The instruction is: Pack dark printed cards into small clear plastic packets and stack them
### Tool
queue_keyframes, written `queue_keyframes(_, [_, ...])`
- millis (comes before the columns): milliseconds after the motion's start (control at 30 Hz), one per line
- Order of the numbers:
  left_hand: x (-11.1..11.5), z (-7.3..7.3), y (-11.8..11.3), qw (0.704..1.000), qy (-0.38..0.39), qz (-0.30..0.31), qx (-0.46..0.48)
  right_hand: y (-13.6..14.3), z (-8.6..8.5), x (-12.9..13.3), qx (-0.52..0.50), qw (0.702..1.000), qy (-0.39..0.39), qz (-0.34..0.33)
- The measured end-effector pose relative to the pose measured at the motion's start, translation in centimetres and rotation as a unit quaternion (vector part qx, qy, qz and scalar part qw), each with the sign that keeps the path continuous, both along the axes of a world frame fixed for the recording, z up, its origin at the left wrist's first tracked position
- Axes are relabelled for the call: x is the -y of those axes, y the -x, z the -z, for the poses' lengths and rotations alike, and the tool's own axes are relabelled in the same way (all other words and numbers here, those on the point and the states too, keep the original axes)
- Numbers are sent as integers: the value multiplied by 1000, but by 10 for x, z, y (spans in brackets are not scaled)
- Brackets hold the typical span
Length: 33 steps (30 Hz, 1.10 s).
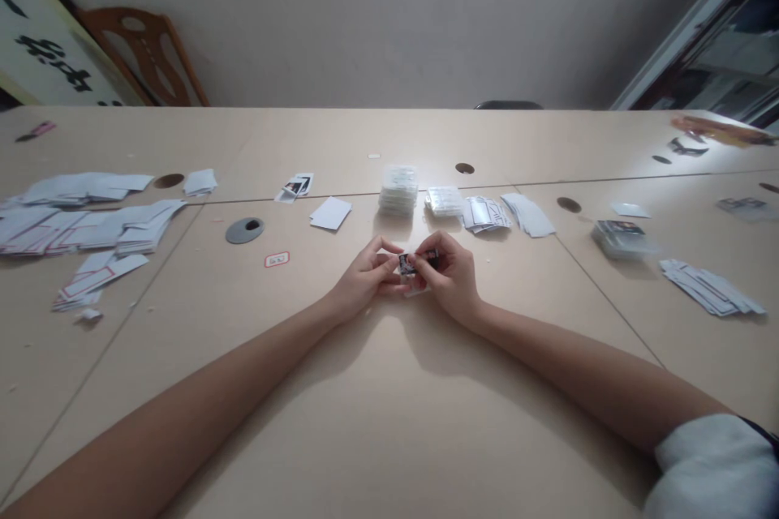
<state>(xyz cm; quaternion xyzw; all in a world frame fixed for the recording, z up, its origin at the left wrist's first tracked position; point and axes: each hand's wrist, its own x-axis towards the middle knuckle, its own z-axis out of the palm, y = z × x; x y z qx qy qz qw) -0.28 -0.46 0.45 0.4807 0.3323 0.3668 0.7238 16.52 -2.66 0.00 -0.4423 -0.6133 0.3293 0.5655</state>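
Near the middle of the table, my left hand [367, 280] and my right hand [451, 276] meet around a small dark printed card [407, 263]. My left thumb and fingers grip its left side. The right thumb and fingers pinch it from the other side and cover part of it. Something pale or clear shows below the card between the hands, too small to make out. Just beyond the hands stands a stack of clear plastic sleeves or cases [398, 190], with a lower clear stack [445, 201] to its right.
White paper strips [91, 227] cover the table's left side. White cards [330, 213], dark-printed cards [295, 187] and a grey grommet [244, 230] lie left of centre. Rightward are white cards [528, 214], a clear-cased stack [624, 239] and fanned strips [709, 288].
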Motion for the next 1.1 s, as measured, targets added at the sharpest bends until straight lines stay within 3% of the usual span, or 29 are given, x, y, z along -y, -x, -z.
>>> queue_keyframes(1100, [4, -4, -4, 999, -15, -29, -38, 0, 2, 0, 20, 1000, -2, -2])
